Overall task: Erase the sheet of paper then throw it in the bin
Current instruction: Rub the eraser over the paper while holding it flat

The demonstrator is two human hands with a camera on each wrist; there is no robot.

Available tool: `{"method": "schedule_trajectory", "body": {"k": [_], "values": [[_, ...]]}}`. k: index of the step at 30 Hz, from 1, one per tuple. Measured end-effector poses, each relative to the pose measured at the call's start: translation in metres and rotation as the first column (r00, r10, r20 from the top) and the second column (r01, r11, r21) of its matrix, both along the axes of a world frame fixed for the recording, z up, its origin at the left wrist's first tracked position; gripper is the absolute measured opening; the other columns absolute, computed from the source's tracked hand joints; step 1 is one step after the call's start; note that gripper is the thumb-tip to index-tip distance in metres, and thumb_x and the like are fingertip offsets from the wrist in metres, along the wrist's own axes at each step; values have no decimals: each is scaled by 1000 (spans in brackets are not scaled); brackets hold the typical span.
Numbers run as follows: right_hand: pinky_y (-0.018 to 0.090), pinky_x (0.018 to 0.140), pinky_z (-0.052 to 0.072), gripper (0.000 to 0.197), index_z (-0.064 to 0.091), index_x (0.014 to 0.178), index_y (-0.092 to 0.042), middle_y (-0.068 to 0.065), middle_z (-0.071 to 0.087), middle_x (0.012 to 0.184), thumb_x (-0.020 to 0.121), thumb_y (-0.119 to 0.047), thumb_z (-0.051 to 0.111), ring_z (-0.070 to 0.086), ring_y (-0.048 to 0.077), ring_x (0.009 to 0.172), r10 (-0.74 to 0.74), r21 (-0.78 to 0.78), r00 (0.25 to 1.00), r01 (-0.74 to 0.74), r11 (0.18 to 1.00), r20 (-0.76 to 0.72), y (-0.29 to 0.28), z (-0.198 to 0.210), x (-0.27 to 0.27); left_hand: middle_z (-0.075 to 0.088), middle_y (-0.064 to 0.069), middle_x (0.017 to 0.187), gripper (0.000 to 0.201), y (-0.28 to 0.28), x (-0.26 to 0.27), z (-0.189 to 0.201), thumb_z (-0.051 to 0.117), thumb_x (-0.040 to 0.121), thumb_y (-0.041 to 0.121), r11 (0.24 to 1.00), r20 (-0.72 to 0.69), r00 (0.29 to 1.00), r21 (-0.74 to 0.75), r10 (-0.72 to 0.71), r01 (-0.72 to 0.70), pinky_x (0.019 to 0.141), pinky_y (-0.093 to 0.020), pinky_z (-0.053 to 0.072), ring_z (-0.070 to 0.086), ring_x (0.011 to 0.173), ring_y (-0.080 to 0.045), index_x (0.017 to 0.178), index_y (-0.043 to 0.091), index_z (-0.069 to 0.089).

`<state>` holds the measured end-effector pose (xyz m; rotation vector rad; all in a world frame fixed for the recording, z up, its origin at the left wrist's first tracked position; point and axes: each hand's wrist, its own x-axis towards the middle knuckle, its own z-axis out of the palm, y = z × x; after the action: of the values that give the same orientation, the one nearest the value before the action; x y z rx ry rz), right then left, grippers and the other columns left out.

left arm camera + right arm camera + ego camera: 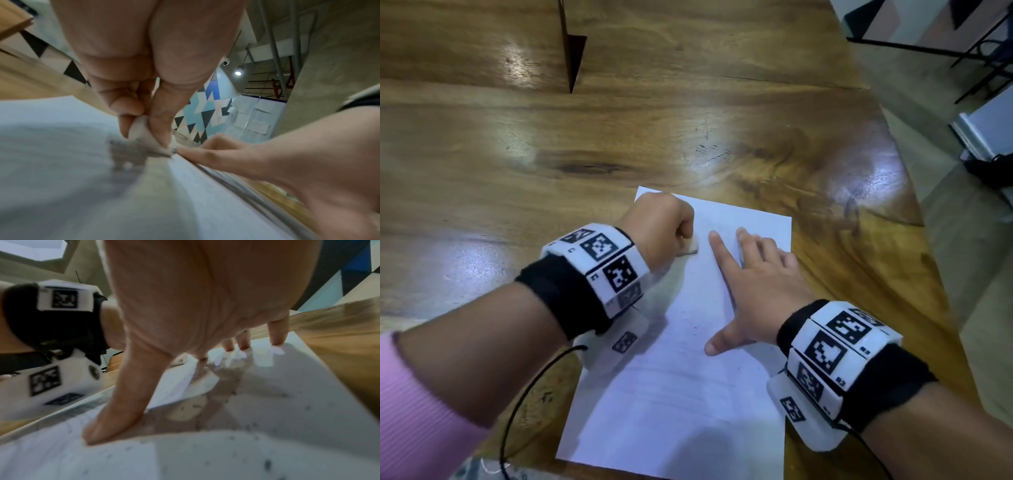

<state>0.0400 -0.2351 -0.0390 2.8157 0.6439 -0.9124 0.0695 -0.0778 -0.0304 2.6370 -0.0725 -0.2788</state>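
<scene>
On the wooden table [688, 113], toward its near right corner, a white sheet of paper [681, 394] is laid flat, its far edge angled slightly to the right. At the left, the left hand [657, 226] is seen curled over the sheet's far left corner, with a white eraser [144, 136] pinched between thumb and fingertips; the eraser's grey, soiled lower edge is pressed against the paper. A grey smudge is noted on the sheet directly beneath the eraser in the left wrist view, though blur prevents finer detail. A pink sleeve [410, 411] is observed on the left forearm, and marker-tagged wristbands are worn on both wrists. Further right, the right hand [760, 291] is spread flat upon the sheet, nothing being grasped: the thumb is planted near the middle of the page and the extended fingers [277, 334] are pressed down near the far right edge. Small dark specks are scattered across the paper around this hand.
</scene>
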Motion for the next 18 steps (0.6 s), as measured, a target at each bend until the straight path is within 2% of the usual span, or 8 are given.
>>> {"method": "schedule_trajectory", "body": {"k": [2,5,7,10,12,13,15,18], "values": [[46,113,4,145,-28,144,-31,7,-20,156,50,-76,72,-11,29,143,-4,4,1000,4,1000,-4,0,-1,0,46,4,59,4,5,-22,1,64,73,12,994,-12,994,-18,-108,107,51,-17,30,45,68,-19,70,9,64],[46,113,4,145,-27,145,-30,7,-20,156,49,-75,73,-11,29,143,-9,10,1000,9,1000,-8,-1,-2,0,63,1,69,3,9,-58,0,65,71,16,949,-167,934,-52,-316,312,52,-7,29,53,67,-15,69,14,66],[46,114,3,145,-27,145,-30,7,-20,156,50,-75,73,-11,29,143,-6,9,1000,6,1000,-9,-1,-1,0,64,5,69,6,7,-47,0,65,72,15,954,-170,939,-42,-300,297,51,-8,31,53,69,-11,76,16,69],[46,114,3,143,-28,144,-30,7,-20,156,51,-75,72,-11,29,143,-2,1,1000,2,1000,-5,0,0,0,54,6,65,13,-2,-5,-2,62,75,8,991,-48,990,3,-132,132,57,-15,31,52,72,-14,86,13,69],[46,114,4,143,-28,144,-30,7,-20,156,51,-76,71,-10,29,142,0,-2,1000,0,1000,-3,0,0,0,53,4,65,10,-4,3,-4,62,75,8,997,-5,997,-10,-76,76,60,-19,35,51,72,-17,83,12,66],[46,113,4,143,-28,144,-31,7,-20,156,50,-76,71,-10,29,142,0,-1,1000,0,1000,-4,0,0,0,50,5,60,3,-2,-5,-4,62,75,10,993,6,993,-13,-118,118,55,-17,33,47,69,-18,76,12,64],[46,113,5,144,-27,144,-31,7,-19,156,49,-76,72,-10,29,142,-3,2,1000,3,1000,-5,0,-1,0,48,3,52,13,5,-37,-3,59,72,21,963,-6,964,-38,-266,266,47,-10,27,42,63,-20,61,14,57],[46,113,4,144,-27,144,-31,7,-20,156,49,-75,73,-10,28,142,-5,5,1000,5,1000,-11,-2,-2,1,54,0,59,11,13,-71,-3,56,68,21,921,-148,909,-59,-389,385,48,-9,24,45,60,-17,61,13,57]]}}
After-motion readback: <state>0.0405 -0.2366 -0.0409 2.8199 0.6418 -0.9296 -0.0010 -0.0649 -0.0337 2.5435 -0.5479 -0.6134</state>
